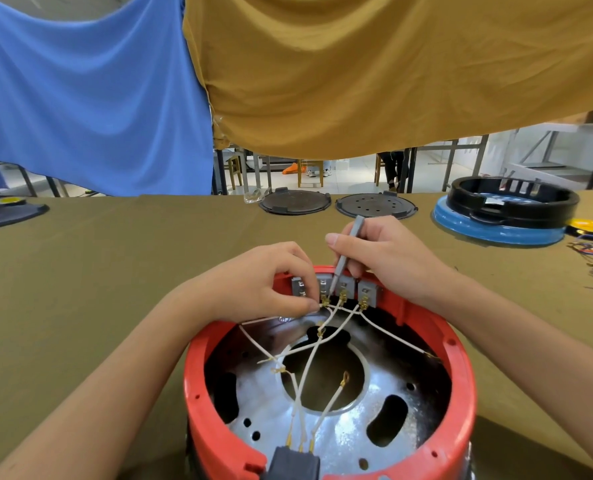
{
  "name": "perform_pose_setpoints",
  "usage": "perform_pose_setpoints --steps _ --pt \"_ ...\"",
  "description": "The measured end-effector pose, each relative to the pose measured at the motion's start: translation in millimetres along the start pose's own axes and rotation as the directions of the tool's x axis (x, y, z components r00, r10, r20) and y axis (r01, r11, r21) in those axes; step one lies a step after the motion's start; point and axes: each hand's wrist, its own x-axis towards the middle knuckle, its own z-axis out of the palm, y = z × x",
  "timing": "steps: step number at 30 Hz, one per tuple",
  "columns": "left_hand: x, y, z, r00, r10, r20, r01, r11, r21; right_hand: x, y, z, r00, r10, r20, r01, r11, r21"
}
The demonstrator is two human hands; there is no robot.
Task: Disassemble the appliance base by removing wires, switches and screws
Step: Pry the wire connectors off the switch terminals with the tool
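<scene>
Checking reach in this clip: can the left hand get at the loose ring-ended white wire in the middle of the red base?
Probably yes. The left hand pinches a wire at the switches, but the red base is open on top and nothing covers the loose wire. It would have to let go first.

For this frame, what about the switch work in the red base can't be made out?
Head view only:
- Tip of the grey tool: lost among the grey switches, so its contact point is unclear.
- Leftmost switch: partly covered by the left hand.
- Wire terminal the left hand pinches: too small to tell attached or freed.
- Red base near rim: cut off by the bottom edge.
</scene>
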Motion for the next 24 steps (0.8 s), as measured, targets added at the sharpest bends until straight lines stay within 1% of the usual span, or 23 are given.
perform_pose_setpoints --steps 3,6,8,10,12,16,18,24 --pt "-1 -2 -1 1.000 -0.004 -0.007 0.003 0.993 -0.118 0 1 -1 1.000 0.027 -0.008 -0.026 0.993 0.118" --pt "-2 -2 -2 0.997 -0.010 -0.079 -0.015 0.951 -0.310 -2 0 -1 0.999 -0.003 -0.048 0.012 0.978 0.207" --pt "-1 -3 -3 0.991 -0.024 -0.130 -0.023 0.936 -0.351 -4 -1 -1 0.994 -0.047 -0.095 0.071 0.961 0.269" --pt "0 -5 -4 0.982 -0.032 -0.188 -0.035 0.940 -0.340 -6 -4 -2 0.986 -0.085 -0.142 0.126 0.942 0.311" --pt "1 -5 -5 0.970 -0.037 -0.238 -0.047 0.940 -0.339 -7 -5 -2 0.980 -0.113 -0.164 0.159 0.940 0.302" --pt "4 -5 -2 0.951 -0.025 -0.307 -0.082 0.940 -0.331 -9 -7 -3 0.971 -0.192 -0.143 0.219 0.954 0.206" --pt "4 -5 -2 0.946 -0.004 -0.324 -0.106 0.941 -0.322 -10 -8 -4 0.963 -0.238 -0.127 0.255 0.957 0.140" --pt "3 -3 -1 0.941 0.006 -0.338 -0.136 0.923 -0.361 -14 -12 -4 0.946 -0.314 -0.081 0.320 0.944 0.076"
